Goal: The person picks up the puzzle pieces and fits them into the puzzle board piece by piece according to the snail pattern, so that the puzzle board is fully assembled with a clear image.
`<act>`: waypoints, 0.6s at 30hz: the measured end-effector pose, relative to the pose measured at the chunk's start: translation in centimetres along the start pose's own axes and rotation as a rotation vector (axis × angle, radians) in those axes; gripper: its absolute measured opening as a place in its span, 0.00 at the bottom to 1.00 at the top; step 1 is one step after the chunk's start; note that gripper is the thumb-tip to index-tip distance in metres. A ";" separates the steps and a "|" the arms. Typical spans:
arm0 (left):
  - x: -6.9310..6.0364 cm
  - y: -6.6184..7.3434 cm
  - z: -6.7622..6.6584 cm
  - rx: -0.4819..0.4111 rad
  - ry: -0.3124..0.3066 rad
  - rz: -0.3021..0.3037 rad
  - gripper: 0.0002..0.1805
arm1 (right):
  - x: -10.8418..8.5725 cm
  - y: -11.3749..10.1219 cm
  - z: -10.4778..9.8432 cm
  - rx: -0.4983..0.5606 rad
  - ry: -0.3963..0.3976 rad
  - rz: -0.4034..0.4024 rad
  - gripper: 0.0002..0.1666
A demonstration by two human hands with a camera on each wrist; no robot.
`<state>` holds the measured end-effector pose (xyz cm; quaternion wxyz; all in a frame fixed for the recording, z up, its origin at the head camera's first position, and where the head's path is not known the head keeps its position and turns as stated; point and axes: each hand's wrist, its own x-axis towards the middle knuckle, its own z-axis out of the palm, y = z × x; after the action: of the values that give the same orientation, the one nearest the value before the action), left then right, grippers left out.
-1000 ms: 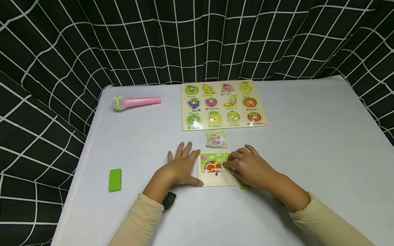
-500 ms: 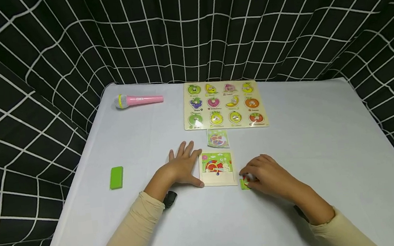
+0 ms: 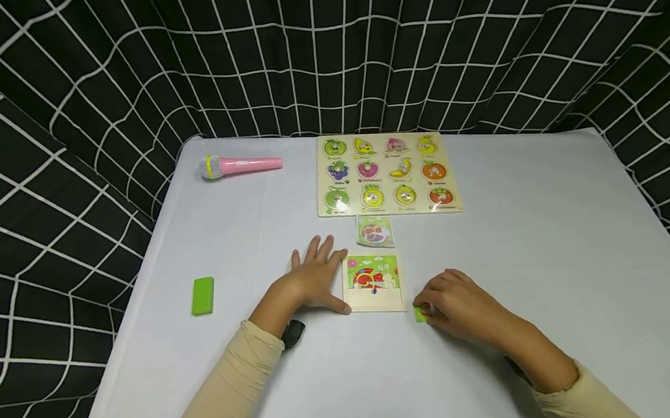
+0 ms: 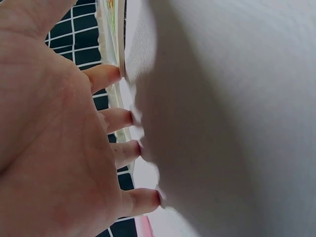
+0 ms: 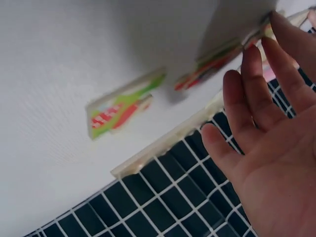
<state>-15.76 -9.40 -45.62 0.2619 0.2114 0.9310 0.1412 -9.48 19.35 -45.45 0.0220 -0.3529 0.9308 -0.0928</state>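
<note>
A small wooden jigsaw puzzle board (image 3: 375,302) lies mid-table; its upper part shows a red snail on green, its lower part bare wood. My left hand (image 3: 315,282) is spread at the board's left side, thumb and index fingertips at its edge. In the left wrist view the fingertips press on the table. To the right of the board, my right hand (image 3: 460,303) pinches a green-edged puzzle piece (image 3: 421,314) between thumb and fingers. The right wrist view shows another puzzle piece (image 5: 126,108) lying apart, and a blurred red-green piece (image 5: 210,66) nearer the fingers.
A picture card (image 3: 375,231) lies just beyond the board, against a larger fruit peg puzzle (image 3: 386,183). A pink toy microphone (image 3: 244,165) is at the back left. One green block (image 3: 202,296) lies to the left. Black gridded cloth (image 3: 342,45) surrounds the table.
My right hand has left the puzzle board's right edge and moved right and nearer to me, onto the loose pieces. My left hand stays at the board. The head view has shifted slightly.
</note>
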 end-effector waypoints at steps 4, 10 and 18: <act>0.1 -0.1 0.1 0.003 -0.001 -0.002 0.63 | 0.2 -0.3 -0.6 0.022 -0.030 -0.034 0.14; 0.2 -0.1 -0.1 0.023 -0.008 -0.013 0.63 | 2.2 -1.7 -1.2 0.025 0.027 -0.086 0.14; 0.0 0.2 -0.1 0.026 -0.008 -0.017 0.63 | 6.1 -4.2 -0.4 -0.034 0.066 -0.164 0.11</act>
<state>-15.80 -9.27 -45.47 0.2641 0.2074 0.9335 0.1259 -11.38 12.34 -44.10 -0.0226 -0.4251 0.9004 -0.0899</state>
